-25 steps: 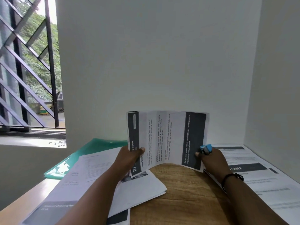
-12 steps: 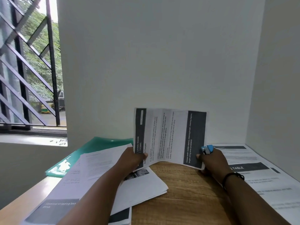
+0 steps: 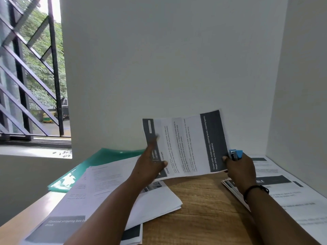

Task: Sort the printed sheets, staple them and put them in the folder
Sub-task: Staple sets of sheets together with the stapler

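A set of printed sheets (image 3: pixel 187 145) with dark bands at both ends is held up above the wooden desk (image 3: pixel 198 206), turned sideways. My left hand (image 3: pixel 150 167) pinches its lower left edge, thumb on the front. My right hand (image 3: pixel 238 167) grips a small blue stapler (image 3: pixel 236 155) at the sheets' lower right corner, thumb touching the paper. A green folder (image 3: pixel 99 161) lies at the back left, partly under loose sheets.
A spread pile of printed sheets (image 3: pixel 106 197) covers the desk's left side. More sheets (image 3: pixel 283 195) lie along the right wall. White walls close the desk at the back and right. A barred window (image 3: pixel 30 76) is at the left.
The held sheets have shifted right and flattened. My left hand has slid up along their left edge. The stapler stays at the lower right corner.
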`<state>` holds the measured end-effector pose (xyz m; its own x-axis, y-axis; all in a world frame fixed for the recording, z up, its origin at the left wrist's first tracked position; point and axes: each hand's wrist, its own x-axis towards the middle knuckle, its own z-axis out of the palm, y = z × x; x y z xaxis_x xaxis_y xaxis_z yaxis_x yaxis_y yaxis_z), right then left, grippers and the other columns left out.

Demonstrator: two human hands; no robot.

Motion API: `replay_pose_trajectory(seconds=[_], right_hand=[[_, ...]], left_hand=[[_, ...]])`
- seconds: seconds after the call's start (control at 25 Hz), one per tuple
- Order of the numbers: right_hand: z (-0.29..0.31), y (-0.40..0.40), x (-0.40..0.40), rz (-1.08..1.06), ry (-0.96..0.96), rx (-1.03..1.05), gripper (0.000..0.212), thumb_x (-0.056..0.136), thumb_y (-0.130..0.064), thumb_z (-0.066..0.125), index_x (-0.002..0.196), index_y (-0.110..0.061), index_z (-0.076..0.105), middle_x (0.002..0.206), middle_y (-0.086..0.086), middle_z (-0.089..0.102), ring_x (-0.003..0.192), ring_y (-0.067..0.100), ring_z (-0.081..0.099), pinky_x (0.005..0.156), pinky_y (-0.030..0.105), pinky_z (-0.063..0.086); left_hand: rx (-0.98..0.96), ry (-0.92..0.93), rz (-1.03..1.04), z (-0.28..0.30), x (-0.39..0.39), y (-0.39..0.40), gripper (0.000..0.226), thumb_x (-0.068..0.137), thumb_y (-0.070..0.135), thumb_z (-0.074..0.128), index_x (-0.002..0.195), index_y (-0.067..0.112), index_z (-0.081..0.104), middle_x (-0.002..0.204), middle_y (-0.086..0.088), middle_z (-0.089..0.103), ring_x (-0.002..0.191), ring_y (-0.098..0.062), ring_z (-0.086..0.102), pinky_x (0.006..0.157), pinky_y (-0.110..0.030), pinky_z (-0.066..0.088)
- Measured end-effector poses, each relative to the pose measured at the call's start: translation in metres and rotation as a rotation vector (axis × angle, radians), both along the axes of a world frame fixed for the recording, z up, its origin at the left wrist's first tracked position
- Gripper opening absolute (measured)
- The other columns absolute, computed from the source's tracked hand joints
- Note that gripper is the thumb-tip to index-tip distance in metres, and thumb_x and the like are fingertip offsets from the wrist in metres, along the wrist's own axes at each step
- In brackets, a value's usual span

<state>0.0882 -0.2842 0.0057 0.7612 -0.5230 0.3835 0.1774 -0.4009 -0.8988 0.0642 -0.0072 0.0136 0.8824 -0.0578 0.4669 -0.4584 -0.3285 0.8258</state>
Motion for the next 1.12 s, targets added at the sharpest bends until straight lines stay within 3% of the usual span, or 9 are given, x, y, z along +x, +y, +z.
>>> replay_pose_trajectory(seconds=[0.08,0.2,0.36,0.52,0.68,0.8,0.92,1.0,1.12], right_hand=[[-0.001,-0.004,0.002,-0.031,0.002,0.026,0.016,0.083,-0.026,0.070,0.078,-0.018,0.057,0.077,0.009,0.064,0.075,0.035,0.065,0.077,0.050,0.055],[-0.003,-0.007,0.004,-0.019,0.034,0.084,0.021,0.082,-0.030,0.072,0.081,-0.013,0.060,0.075,0.012,0.067,0.071,0.035,0.067,0.074,0.049,0.057],[-0.005,-0.001,0.000,0.070,0.084,0.227,0.026,0.083,-0.029,0.072,0.080,-0.008,0.059,0.065,0.011,0.061,0.058,0.031,0.063,0.054,0.034,0.049],[0.007,0.019,-0.014,0.147,0.172,0.329,0.020,0.086,-0.020,0.070,0.093,-0.006,0.058,0.069,0.012,0.057,0.048,0.021,0.053,0.042,0.022,0.038],[0.011,0.055,-0.038,0.505,0.391,0.222,0.021,0.087,-0.025,0.069,0.098,-0.010,0.059,0.081,0.014,0.066,0.038,0.011,0.039,0.037,0.017,0.030],[0.009,0.085,-0.045,0.670,0.495,0.292,0.026,0.089,-0.028,0.067,0.107,-0.009,0.062,0.076,0.012,0.070,0.037,0.010,0.038,0.034,0.017,0.030],[0.008,0.104,-0.049,0.631,0.571,0.347,0.031,0.089,-0.025,0.065,0.109,-0.002,0.060,0.052,0.006,0.061,0.034,0.009,0.042,0.033,0.017,0.034],[0.009,0.111,-0.054,0.624,0.591,0.404,0.028,0.091,-0.024,0.063,0.111,-0.005,0.059,0.052,0.006,0.060,0.035,0.010,0.044,0.033,0.016,0.035],[0.011,0.119,-0.059,0.635,0.581,0.477,0.025,0.092,-0.029,0.060,0.111,-0.013,0.061,0.070,0.009,0.064,0.036,0.010,0.045,0.033,0.016,0.036]], left_hand=[[-0.040,0.173,-0.069,0.001,-0.005,-0.008,0.044,0.088,0.002,0.066,0.125,0.025,0.061,0.129,-0.003,0.060,0.098,-0.019,0.069,0.065,-0.022,0.059],[-0.132,0.362,-0.052,-0.002,-0.003,-0.013,0.022,0.087,-0.004,0.064,0.106,0.006,0.072,0.122,-0.011,0.062,0.101,-0.026,0.067,0.060,-0.019,0.056],[-0.281,0.467,0.048,-0.001,0.000,-0.009,0.020,0.088,-0.009,0.058,0.097,0.003,0.072,0.114,-0.014,0.064,0.096,-0.028,0.067,0.060,-0.027,0.059],[-0.321,0.379,0.150,-0.002,0.000,-0.007,0.023,0.090,-0.006,0.058,0.104,0.007,0.070,0.117,-0.009,0.062,0.100,-0.026,0.066,0.070,-0.027,0.060],[-0.339,0.286,0.131,-0.002,-0.006,-0.016,0.025,0.092,0.003,0.060,0.115,0.010,0.066,0.110,-0.002,0.064,0.091,-0.018,0.069,0.066,-0.025,0.060],[-0.342,0.405,0.037,0.000,-0.014,-0.028,0.009,0.092,0.005,0.061,0.098,0.009,0.066,0.098,-0.012,0.069,0.080,-0.022,0.072,0.065,-0.035,0.061],[-0.255,0.538,0.040,-0.001,-0.017,-0.038,0.015,0.094,0.008,0.059,0.081,0.014,0.062,0.089,-0.012,0.068,0.080,-0.023,0.072,0.063,-0.031,0.060],[-0.226,0.611,0.057,-0.003,-0.014,-0.042,0.013,0.096,0.012,0.056,0.086,0.016,0.064,0.091,-0.008,0.069,0.081,-0.022,0.072,0.061,-0.027,0.060],[-0.257,0.686,0.044,-0.005,-0.009,-0.046,0.018,0.098,0.017,0.053,0.110,0.008,0.063,0.096,-0.016,0.072,0.078,-0.025,0.074,0.068,-0.033,0.062]])
